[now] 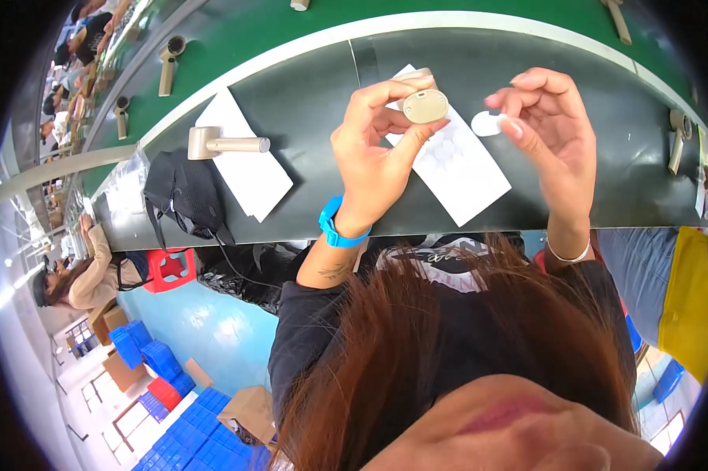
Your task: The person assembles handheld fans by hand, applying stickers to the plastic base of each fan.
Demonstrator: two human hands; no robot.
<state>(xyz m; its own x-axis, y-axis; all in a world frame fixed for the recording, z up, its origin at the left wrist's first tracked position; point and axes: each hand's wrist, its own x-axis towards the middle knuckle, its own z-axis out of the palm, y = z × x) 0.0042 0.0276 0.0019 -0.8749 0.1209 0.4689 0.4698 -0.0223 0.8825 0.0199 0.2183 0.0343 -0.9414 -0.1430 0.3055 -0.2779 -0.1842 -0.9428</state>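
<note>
My left hand (376, 145), with a blue band at its wrist, is closed around a beige hair dryer (425, 107). The oval end of the dryer faces up, and much of its body is hidden behind my fingers. To the right, my right hand (556, 129) pinches a white round sticker (487, 124) at its edge, between thumb and finger. A small gap separates the sticker from the dryer. Beneath both hands lies a white sheet (467, 184) with faint round shapes on it.
Left on the dark bench, another beige hair dryer (240, 145) rests on white sheets (263, 184), beside a black bag (183, 192). Beyond a pale rail runs a green belt (275, 39) carrying several dryers. A person in yellow (691, 298) is close at right; another person (95, 267) sits at left.
</note>
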